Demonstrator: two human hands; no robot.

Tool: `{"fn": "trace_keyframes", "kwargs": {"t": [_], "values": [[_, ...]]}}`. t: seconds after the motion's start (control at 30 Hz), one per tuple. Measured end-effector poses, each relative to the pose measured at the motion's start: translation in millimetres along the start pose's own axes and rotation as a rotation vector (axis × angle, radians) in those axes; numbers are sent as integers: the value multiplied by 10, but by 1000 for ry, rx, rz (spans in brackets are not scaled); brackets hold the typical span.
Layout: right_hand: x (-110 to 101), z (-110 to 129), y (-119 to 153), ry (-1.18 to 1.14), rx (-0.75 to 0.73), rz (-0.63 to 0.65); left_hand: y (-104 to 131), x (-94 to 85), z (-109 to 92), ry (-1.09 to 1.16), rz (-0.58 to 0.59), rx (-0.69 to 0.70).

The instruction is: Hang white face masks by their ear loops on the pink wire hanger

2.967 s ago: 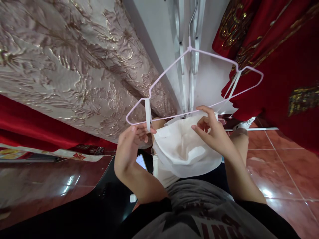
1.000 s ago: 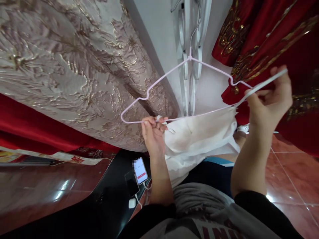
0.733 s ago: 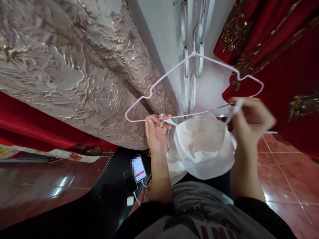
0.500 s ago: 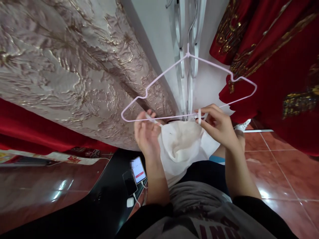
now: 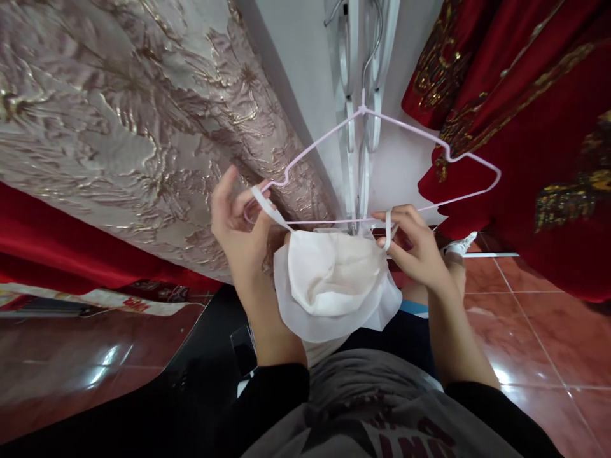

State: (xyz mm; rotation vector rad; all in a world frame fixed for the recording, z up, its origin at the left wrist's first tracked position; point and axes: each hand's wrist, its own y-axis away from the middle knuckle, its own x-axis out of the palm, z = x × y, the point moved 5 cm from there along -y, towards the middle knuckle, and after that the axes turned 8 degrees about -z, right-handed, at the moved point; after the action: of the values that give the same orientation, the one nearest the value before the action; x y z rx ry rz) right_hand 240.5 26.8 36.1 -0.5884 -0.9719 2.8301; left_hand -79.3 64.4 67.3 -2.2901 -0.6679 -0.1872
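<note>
A pale pink hanger hangs by its metal hook against the white wall. Below its bottom bar is a white garment of thin cloth with narrow straps, its body bunched open over my lap. My left hand is closed at the hanger's left end, the left strap stretched across its thumb and fingertips there. With its fingers bent, my right hand grips the right strap, which loops over the fingers just under the bottom bar, right of the middle.
A shiny beige embossed curtain hangs at left, and a red curtain with gold sequins at right. White metal brackets run along the wall behind the hanger. A black bench with a dark phone is at lower left.
My left hand has moved left and up to the hanger's left end, drawing the left strap with it. The garment is spread wider and sits further left. My right hand stays nearly in place.
</note>
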Motion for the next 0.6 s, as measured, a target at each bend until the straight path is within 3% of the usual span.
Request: {"fn": "trace_keyframes", "kwargs": {"t": [0.17, 0.3, 0.4, 0.5, 0.6], "values": [[85, -19, 40, 15, 47, 6, -216, 308, -260, -229, 303, 57], [117, -20, 60, -3, 37, -5, -233, 431, -367, -216, 372, 54], [86, -24, 67, 2, 16, -36, -166, 349, -240, -166, 312, 8], [45, -24, 60, 16, -9, -47, -53, 141, 39, -31, 106, -78], [30, -20, 59, 11, -22, -69, 212, 35, 397, 196, -121, -357]]}}
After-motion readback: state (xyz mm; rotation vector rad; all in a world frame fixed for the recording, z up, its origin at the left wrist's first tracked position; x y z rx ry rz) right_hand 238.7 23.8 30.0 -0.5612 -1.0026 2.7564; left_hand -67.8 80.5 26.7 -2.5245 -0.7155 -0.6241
